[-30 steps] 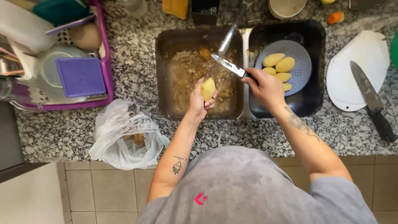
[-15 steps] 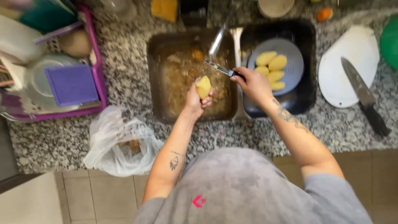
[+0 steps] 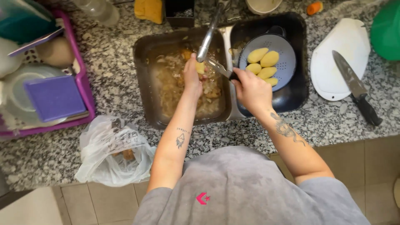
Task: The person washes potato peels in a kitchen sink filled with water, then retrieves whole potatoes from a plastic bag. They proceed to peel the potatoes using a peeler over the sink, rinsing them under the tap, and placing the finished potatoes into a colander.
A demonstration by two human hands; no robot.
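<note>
My left hand [image 3: 192, 77] holds a peeled yellow potato [image 3: 200, 67] under the tap spout [image 3: 207, 38], over the left sink basin [image 3: 143, 79] full of peelings. My right hand [image 3: 251, 89] grips a peeler [image 3: 217, 67] by its dark handle, its metal head pointing at the potato. Several peeled potatoes [image 3: 263, 63] lie in a blue-grey colander [image 3: 286, 54] in the right basin.
A white cutting board [image 3: 343, 50] with a large knife [image 3: 356, 89] lies right of the sink. A plastic bag [image 3: 111, 152] sits on the granite counter at front left. A pink dish rack [image 3: 83, 89] with dishes stands at left. A green object [image 3: 386, 29] is at far right.
Both hands moved farther from me, toward the tap; the potato now sits under the spout. The camera view shifted.
</note>
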